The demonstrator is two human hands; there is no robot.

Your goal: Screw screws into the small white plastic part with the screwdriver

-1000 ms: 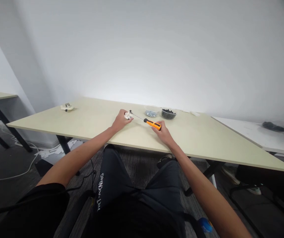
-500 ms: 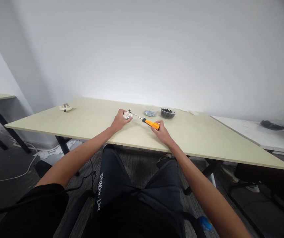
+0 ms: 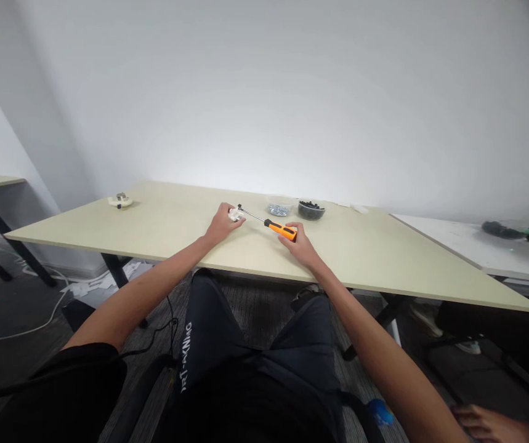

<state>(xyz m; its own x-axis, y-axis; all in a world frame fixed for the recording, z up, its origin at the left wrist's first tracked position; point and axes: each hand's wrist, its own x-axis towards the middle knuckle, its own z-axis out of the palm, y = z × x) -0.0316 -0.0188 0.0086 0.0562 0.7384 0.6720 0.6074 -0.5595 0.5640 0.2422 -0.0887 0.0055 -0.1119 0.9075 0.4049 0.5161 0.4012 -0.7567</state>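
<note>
My left hand is closed around a small white part, its fingers covering much of it. A little black piece sits at the top of that part. In my right hand is a screwdriver with an orange and black handle, its shaft pointing left. The screwdriver's tip meets or nearly meets the black piece; contact is too small to be sure of. Behind my hands stand a clear tub of silvery screws and a clear bowl of black pieces.
On the pale table, a cream-coloured device lies at the far left. A white scrap rests near the wall. Right of it, a white table holds a dark object. Another person's hand shows at bottom right.
My hands keep nearly the same pose, with the screwdriver still against or near the black piece. Another person's hand has appeared at bottom right, and green lights show on the right-hand table.
</note>
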